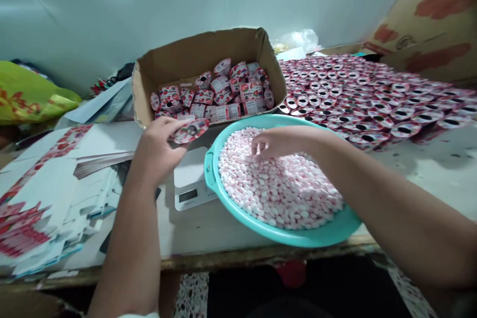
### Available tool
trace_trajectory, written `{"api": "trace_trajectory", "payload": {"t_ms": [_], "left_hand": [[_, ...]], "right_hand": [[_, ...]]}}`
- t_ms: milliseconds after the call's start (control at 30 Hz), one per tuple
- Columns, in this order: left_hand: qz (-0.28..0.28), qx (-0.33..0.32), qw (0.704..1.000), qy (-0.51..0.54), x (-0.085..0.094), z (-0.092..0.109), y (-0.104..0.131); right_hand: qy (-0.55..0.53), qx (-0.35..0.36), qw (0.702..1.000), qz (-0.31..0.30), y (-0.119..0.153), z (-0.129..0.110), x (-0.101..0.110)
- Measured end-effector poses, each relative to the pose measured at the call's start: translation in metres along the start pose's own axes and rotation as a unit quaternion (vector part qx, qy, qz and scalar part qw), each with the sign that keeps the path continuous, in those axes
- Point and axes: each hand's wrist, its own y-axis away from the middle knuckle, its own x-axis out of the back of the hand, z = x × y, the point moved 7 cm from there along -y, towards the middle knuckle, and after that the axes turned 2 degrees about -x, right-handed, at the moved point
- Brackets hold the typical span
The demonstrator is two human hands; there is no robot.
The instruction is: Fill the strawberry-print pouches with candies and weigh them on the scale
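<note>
pale table [194,238]: left hand [158,146] grips cup [192,130]; right hand [276,142] curls over pellets [276,196], grasp unclear.

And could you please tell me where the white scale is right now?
In the head view, the white scale sits on the table left of centre, between the left forearm and the teal basin.

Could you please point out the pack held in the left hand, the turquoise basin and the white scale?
Held pack [191,131], head view: on its printed face.
Turquoise basin [266,233], head view: on its near rim.
White scale [191,175], head view: on its top.
</note>
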Motion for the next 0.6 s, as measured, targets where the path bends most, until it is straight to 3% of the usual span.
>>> {"api": "trace_trajectory", "payload": {"t_ms": [67,133,200,333,467,600], "left_hand": [[0.017,-0.148,0.988,-0.043,-0.013,0.040,-0.009],[0.030,-0.251,0.964,-0.081,-0.029,0.066,-0.009],[0.039,-0.302,0.945,-0.118,-0.042,0.077,-0.004],[-0.012,-0.368,0.911,-0.183,-0.056,0.081,0.008],[-0.018,-0.386,0.893,-0.232,-0.050,0.082,0.011],[-0.004,-0.292,0.934,-0.209,-0.036,0.083,-0.005]], "right_hand": [[-0.016,-0.003,1.000,0.002,0.000,0.002,0.000],[-0.031,-0.003,0.999,0.004,-0.002,0.006,-0.001],[-0.049,-0.003,0.999,0.005,-0.007,0.010,-0.003],[-0.085,-0.008,0.996,0.011,-0.015,0.015,-0.005],[-0.114,-0.008,0.993,0.034,-0.012,0.014,-0.002],[-0.186,0.002,0.977,0.102,-0.003,0.013,0.007]]}}
